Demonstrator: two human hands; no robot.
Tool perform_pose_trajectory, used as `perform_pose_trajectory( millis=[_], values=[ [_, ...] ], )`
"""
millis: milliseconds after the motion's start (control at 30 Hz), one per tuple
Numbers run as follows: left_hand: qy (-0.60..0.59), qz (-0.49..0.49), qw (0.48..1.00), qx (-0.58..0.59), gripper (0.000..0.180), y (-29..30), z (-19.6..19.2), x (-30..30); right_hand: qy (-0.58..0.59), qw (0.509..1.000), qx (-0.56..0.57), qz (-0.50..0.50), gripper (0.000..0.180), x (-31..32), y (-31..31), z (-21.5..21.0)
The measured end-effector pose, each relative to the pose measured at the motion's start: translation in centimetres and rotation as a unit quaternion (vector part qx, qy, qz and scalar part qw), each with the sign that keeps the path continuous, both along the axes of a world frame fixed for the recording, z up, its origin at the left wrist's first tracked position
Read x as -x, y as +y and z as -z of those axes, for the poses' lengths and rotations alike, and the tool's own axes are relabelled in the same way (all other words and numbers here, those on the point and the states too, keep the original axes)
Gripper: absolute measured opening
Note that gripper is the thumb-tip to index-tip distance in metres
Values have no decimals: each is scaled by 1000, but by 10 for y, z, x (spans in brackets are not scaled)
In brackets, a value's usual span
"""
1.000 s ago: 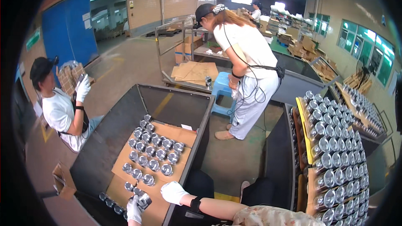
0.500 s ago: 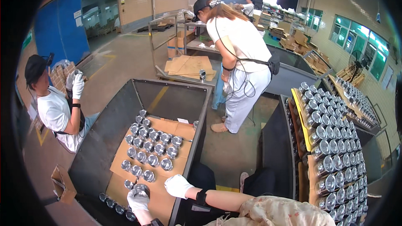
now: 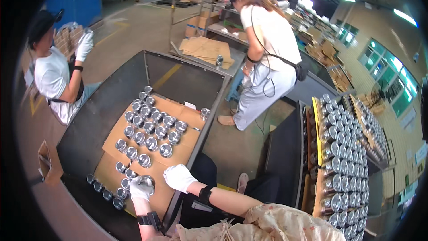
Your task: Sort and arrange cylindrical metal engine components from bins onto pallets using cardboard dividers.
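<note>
My left hand (image 3: 141, 188), in a white glove, is closed round a shiny metal piston (image 3: 150, 184) over the near part of the cardboard sheet (image 3: 166, 191). To its right, my right hand (image 3: 179, 178), also gloved, hovers above the cardboard with its fingers curled together and nothing visible in them. Beyond both hands, several loose rows of pistons (image 3: 150, 143) stand on the cardboard inside a dark metal bin (image 3: 117, 76). More pistons (image 3: 107, 195) line the bin's lower left side, low by the wall.
At right, stacked layers of pistons (image 3: 335, 166) fill another bin (image 3: 285, 147). A co-worker (image 3: 272, 49) bends beside a metal table (image 3: 237, 60) holding cardboard and one piston. Another person (image 3: 58, 71) at left holds a piston up. An open cardboard box (image 3: 50, 160) sits outside the bin.
My view has tilted and shifted, so the bin sits higher in the picture. My left hand keeps its piston and is now nearer my right hand, which stays curled.
</note>
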State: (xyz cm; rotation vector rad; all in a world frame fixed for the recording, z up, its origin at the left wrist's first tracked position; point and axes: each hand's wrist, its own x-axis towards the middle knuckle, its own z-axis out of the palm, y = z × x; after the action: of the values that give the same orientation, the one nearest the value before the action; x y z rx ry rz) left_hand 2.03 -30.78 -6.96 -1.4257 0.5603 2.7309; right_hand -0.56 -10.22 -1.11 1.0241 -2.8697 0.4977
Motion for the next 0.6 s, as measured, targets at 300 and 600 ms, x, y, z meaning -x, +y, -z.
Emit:
perform_pose_trajectory(
  millis=[300, 600],
  values=[
    [28, -18, 999, -30, 3, -6, 14, -8, -4, 1000, -7, -9, 21, -7, 0, -2],
    [63, -2, 998, -23, 6, -11, 25, -9, -2, 1000, -9, -15, 21, -6, -2, -2]
  ],
)
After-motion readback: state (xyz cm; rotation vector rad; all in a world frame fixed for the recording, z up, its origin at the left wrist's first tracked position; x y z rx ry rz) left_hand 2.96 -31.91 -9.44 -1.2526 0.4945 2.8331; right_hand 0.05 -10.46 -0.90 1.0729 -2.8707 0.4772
